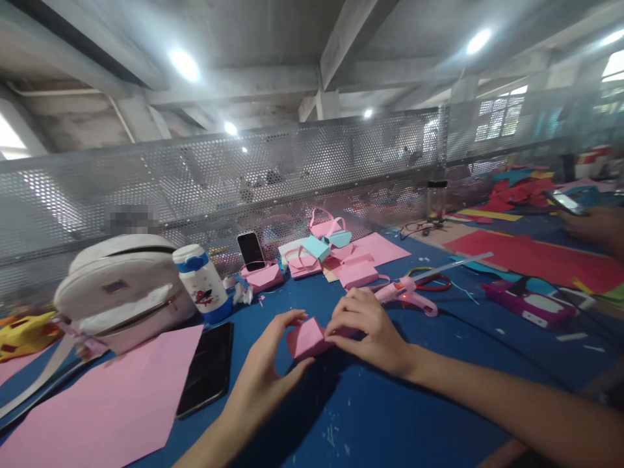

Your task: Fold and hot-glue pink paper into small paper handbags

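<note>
A small folded pink paper box (306,339) is between my two hands, just above the blue tabletop. My left hand (266,364) curves around its left side, with the thumb at the lower edge and the fingers at the upper edge. Thumb and fingertips of my right hand (368,331) pinch the box's right side, where a pink paper part shows beneath the fingers. Just beyond the right hand lies a pink glue gun (407,294) with a lit red light and a clear glue stick (453,263) in its back.
Finished-looking pink paper bags (358,270) stand at the back. On the left are a white backpack (131,286), a bottle (202,286), a black tablet-like device (207,367) and pink sheets (112,396). A purple box (529,304) lies right; another person's hand (595,227) holds a phone.
</note>
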The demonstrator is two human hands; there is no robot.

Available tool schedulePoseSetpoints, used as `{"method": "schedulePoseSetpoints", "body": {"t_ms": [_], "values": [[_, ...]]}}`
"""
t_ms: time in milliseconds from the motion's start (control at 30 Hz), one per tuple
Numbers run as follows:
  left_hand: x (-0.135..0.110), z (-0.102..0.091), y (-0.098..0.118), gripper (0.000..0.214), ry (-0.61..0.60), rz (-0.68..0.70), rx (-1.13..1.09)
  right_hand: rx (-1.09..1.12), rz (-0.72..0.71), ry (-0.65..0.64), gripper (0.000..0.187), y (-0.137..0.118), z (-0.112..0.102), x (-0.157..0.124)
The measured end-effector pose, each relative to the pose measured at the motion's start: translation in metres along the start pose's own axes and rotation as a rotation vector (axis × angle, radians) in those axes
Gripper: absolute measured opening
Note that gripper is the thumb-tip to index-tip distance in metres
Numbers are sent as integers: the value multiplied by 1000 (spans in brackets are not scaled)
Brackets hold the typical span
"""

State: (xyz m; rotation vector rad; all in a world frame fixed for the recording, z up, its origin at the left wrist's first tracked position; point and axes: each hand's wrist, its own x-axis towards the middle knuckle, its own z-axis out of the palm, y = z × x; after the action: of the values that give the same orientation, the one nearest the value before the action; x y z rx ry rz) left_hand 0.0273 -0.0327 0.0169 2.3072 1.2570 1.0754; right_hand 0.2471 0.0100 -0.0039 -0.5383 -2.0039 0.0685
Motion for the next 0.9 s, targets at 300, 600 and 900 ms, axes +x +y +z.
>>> {"method": "schedulePoseSetpoints", "body": {"t_ms": [300, 600, 900], "values": [[-3, 1, -3, 32, 79, 6, -18, -38, 33, -31, 9, 0, 0, 1], [-4, 2, -4, 31, 86, 16, -39, 18, 21, 0, 16, 2, 1, 0], [-4, 3, -8, 30, 98, 85, -2, -41, -91, 9, 15, 1, 0, -1]]}}
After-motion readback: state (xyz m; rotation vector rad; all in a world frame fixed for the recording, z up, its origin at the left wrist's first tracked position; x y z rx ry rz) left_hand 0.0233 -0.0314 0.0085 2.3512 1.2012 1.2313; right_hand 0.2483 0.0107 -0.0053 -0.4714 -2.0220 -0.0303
